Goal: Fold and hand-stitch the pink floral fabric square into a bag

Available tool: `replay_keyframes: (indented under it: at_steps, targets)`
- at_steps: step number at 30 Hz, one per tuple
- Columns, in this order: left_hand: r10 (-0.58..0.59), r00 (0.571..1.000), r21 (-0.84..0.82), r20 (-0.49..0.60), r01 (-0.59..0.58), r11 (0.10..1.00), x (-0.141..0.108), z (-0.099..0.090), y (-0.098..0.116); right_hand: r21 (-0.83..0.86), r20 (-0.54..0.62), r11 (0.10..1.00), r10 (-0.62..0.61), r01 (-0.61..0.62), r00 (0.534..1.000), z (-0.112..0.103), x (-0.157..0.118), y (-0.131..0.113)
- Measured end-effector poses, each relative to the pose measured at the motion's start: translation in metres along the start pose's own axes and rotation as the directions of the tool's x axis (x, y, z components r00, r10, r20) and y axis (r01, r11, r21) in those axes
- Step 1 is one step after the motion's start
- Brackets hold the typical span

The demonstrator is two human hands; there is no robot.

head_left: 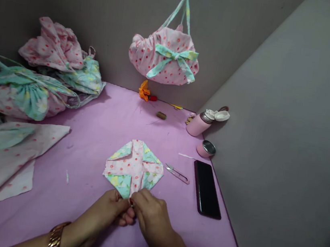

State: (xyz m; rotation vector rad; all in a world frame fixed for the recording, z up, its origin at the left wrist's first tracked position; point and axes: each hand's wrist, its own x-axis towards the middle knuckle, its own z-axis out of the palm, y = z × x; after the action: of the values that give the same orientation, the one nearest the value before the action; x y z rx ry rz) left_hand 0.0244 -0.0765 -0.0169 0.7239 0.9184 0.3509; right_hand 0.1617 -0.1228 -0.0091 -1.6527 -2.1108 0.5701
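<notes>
An octagon-shaped piece of pink dotted fabric (137, 164) lies on the purple table cover, its four corners folded in and showing green floral cloth. My left hand (114, 210) pinches the near edge of this piece between thumb and fingers. Right beside it, my right hand (149, 210) is closed on the same edge, the fingertips of both hands nearly touching. A small dark red spot shows between the fingertips; what it is cannot be made out. Small thread snips (177, 173) rest just right of the fabric.
A black phone (207, 190), a pink bottle (199, 124) and its round lid (206, 148) stand at the right. Fabric bags (29, 93) and loose cloth (5, 159) fill the left. A thread spool (161, 115) lies at the back, below a hanging bag (169, 55).
</notes>
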Motion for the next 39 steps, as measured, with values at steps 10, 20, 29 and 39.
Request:
replay_keyframes:
  at_steps: [10, 20, 29, 39]
  targets:
    - [-0.042, 0.997, -0.018, -0.062, 0.041, 0.999, 0.0, -0.001, 0.001, 0.958, -0.196, 0.283, 0.559, 0.037, 0.806, -0.017, 0.0, 0.004]
    - [-0.047, 0.996, -0.024, -0.082, 0.045, 0.999, -0.004, 0.002, 0.005, 0.931, -0.352, 0.241, 0.796, 0.275, 0.493, -0.057, -0.006, 0.031]
    - [-0.058, 0.995, -0.059, -0.079, 0.053, 0.997, -0.004, -0.006, -0.001, 0.915, -0.324, 0.399, 0.655, 0.052, 0.683, -0.028, -0.006, 0.028]
    - [-0.054, 0.996, -0.065, -0.07, 0.05, 0.997, -0.002, -0.015, -0.002, 0.429, -0.058, 0.889, 0.204, -0.16, 0.977, 0.003, -0.012, 0.007]
